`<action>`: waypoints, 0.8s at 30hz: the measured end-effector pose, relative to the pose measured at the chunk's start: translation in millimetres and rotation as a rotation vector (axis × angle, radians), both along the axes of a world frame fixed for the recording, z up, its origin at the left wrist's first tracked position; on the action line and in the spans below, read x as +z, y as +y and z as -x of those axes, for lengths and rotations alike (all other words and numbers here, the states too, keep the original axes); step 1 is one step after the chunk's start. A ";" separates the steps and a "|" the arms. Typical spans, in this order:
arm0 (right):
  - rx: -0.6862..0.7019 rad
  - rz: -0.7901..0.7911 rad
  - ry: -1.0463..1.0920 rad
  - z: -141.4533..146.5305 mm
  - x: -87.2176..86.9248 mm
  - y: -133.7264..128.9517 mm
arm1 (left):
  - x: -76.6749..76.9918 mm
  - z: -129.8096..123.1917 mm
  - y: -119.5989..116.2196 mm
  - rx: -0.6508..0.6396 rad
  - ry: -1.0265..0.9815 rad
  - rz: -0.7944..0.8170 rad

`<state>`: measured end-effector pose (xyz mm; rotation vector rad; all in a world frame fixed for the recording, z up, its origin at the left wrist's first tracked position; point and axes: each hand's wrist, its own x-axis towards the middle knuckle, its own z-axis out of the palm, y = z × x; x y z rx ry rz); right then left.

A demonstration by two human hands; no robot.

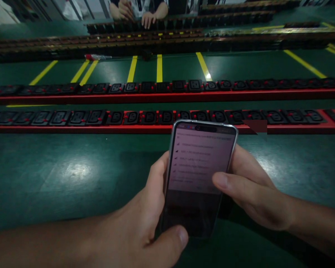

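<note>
Two hands, left hand [156,212] and right hand [248,190], close around one phone [198,171] above two red strips [145,129].

The table [72,160] is dark green, with yellow stripes [159,69]. The two long bars [145,129] are red, and the sockets [132,117] on them are black. The phone [197,178] has silver edge, and its screen is pale purple above, dark below.

Green tabletop [30,160], yellow stripes [159,68], pale glare patches [77,173].
</note>
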<state>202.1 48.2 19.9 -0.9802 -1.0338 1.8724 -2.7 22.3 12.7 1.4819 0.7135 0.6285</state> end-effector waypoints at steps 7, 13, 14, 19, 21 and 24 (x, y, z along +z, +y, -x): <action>0.034 -0.046 0.014 -1.6 -2.8 1.1 | -1.0 1.4 4.5 -0.060 0.001 -0.086; 0.080 -0.161 0.084 -2.1 -9.6 3.2 | -0.4 -1.2 6.6 -0.077 -0.008 -0.199; 0.081 -0.175 0.085 -2.2 -10.6 3.5 | -0.3 -1.8 6.5 -0.073 -0.006 -0.208; 0.057 -0.213 0.068 -2.8 -15.0 4.7 | -1.7 -2.0 5.0 -0.053 0.008 -0.219; 0.036 -0.216 0.067 -3.0 -16.8 5.2 | -3.0 -1.5 4.1 -0.050 0.007 -0.222; 0.014 -0.216 0.060 -3.2 -19.6 5.8 | -4.8 -1.4 3.0 -0.039 -0.003 -0.213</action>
